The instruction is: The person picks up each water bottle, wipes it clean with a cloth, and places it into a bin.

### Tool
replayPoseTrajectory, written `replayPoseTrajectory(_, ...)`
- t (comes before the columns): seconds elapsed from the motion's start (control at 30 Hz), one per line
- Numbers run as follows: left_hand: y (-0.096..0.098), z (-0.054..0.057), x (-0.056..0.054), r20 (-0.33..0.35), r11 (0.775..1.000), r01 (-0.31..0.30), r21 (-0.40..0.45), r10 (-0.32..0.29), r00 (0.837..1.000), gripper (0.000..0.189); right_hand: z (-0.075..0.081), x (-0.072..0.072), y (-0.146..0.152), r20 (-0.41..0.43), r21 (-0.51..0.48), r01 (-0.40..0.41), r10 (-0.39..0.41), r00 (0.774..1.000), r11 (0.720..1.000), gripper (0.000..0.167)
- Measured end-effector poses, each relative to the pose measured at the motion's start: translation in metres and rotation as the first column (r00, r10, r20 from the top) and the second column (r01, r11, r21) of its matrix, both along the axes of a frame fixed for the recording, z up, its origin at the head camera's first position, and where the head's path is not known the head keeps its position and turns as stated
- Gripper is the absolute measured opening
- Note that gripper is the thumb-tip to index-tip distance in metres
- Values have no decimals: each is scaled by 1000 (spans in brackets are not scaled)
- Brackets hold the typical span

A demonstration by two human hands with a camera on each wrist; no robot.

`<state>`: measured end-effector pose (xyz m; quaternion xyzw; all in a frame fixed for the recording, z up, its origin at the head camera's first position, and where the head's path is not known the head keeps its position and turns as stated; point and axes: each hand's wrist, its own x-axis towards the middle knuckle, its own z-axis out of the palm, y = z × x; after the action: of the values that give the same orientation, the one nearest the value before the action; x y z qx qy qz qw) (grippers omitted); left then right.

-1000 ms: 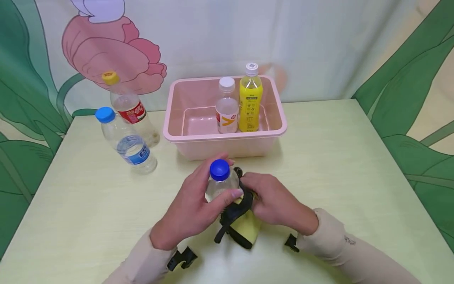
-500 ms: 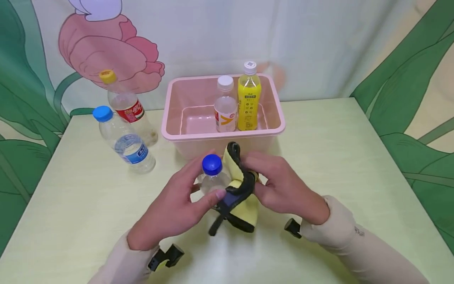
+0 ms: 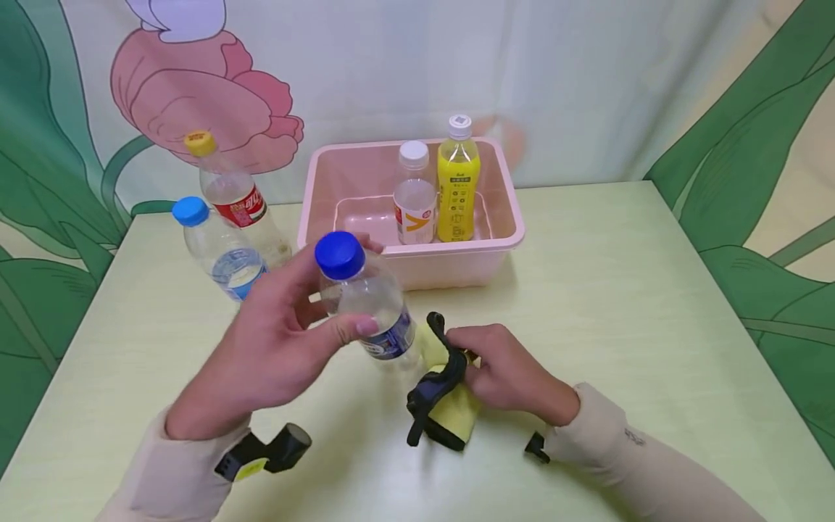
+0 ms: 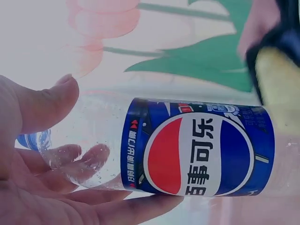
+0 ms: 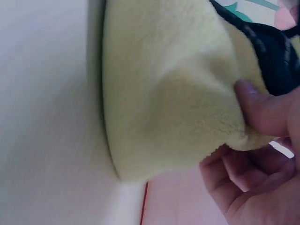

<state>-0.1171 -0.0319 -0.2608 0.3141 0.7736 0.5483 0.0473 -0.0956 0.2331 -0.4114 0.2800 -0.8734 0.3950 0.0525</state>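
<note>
My left hand (image 3: 261, 341) grips a clear plastic cola bottle (image 3: 390, 335) with a dark blue cap, tilted with its cap toward the left. In the left wrist view the bottle's blue label (image 4: 201, 150) bears a red, white and blue disc. Thumb and fingers lie on opposite sides of its upper part. Just right of the bottle's base, my right hand (image 3: 505, 370) pinches a pale yellow soft cloth piece (image 3: 457, 413) with black edging and a black strap. In the right wrist view the yellow cloth (image 5: 173, 93) bunches between thumb and fingers. Whether bottle and cloth touch, I cannot tell.
Behind the hands stands a pink plastic bin (image 3: 450, 268), holding a white-capped bottle (image 3: 414, 210) and a yellow-labelled bottle (image 3: 459, 188). At left are a blue-capped water bottle (image 3: 215, 243), partly behind my left hand, and a yellow-capped, red-labelled bottle (image 3: 241, 206).
My left hand has moved left and lifted the cola bottle away from the yellow cloth, tilting it. My right hand raised the cloth, then lowered it again, still pinching it.
</note>
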Motion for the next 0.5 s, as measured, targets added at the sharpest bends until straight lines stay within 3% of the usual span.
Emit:
replayPoseTrajectory(0.17,-8,33,-13,-45,999,-34,-40,33,998,67,4,8,1,2,-104,-11,11,1000,995,28)
replayPoseTrajectory(0.37,-11,56,-36,-137,998,-22,-65,13,990,61,8,13,5,-27,-175,-34,30,999,984,29)
replayPoseTrajectory(0.5,-11,67,-48,-148,990,-73,-124,54,987,57,13,14,6,-39,-192,-45,38,999,980,26)
